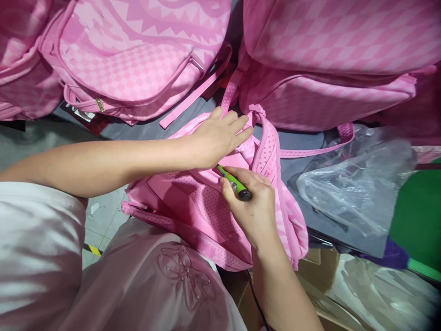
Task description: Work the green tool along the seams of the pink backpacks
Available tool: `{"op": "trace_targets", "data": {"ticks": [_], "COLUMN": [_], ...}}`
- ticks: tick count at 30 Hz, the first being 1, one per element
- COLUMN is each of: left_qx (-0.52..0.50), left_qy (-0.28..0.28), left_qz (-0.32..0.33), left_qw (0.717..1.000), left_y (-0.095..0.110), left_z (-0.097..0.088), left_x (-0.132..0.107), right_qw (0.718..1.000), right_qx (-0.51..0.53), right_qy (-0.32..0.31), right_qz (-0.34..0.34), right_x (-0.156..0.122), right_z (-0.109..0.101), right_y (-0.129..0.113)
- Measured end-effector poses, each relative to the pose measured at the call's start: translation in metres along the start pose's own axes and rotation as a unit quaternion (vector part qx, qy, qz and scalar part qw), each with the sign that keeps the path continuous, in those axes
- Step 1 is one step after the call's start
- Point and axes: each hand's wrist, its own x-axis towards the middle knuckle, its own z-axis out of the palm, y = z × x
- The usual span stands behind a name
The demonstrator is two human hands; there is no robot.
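Observation:
A pink backpack [206, 202] lies in front of me, its dotted mesh lining showing. My left hand [220, 135] presses on its upper part, fingers bent over the fabric; the thumb is hidden. Pinched between the thumb and fingers of my right hand [253, 197] is a lime-green pen-like tool [233, 182] with a black rounded end and a silver spot on its side. Its tip points up and left, close to my left wrist, and meets the pink fabric there. A dotted pink strap [268, 142] arches just beyond my right hand.
More pink checkered backpacks [131, 59] stand along the back of the grey surface [131, 131]. Crumpled clear plastic [351, 184] lies at right, beside a green panel [420, 216]. Below are cardboard [320, 271] and a thin black cord [255, 296] near my right forearm.

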Motion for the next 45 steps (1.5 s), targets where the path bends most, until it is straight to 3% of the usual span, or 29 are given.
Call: {"op": "trace_targets", "data": {"ticks": [4, 12, 26, 31, 35, 39, 45], "left_qx": [0.008, 0.030, 0.042, 0.027, 0.008, -0.027, -0.058], "left_qy": [-0.010, 0.016, -0.002, 0.019, -0.027, -0.078, -0.100], "left_qz": [0.005, 0.014, 0.003, 0.009, 0.042, -0.048, -0.129], "left_qw": [1.000, 0.999, 0.999, 0.999, 0.999, 0.995, 0.985], "left_y": [0.000, 0.000, 0.000, 0.000, -0.015, -0.035, -0.044], "left_z": [-0.003, 0.002, 0.001, 0.001, -0.005, -0.012, -0.007], "left_x": [0.000, -0.001, -0.002, -0.002, -0.003, -0.020, -0.046], "right_qw": [1.000, 0.989, 0.992, 0.995, 0.990, 0.991, 0.978], "right_qx": [-0.015, 0.092, 0.059, 0.042, 0.102, 0.105, 0.185], "right_qy": [-0.023, -0.115, -0.106, -0.092, -0.088, -0.063, -0.092], "right_qz": [-0.007, -0.026, -0.016, 0.020, 0.052, 0.058, -0.012], "right_x": [0.001, 0.007, 0.010, 0.007, 0.001, -0.004, -0.013], "right_z": [-0.004, -0.019, -0.016, -0.013, -0.010, -0.006, 0.010], "right_y": [-0.002, 0.009, 0.011, 0.008, 0.011, 0.008, -0.016]}}
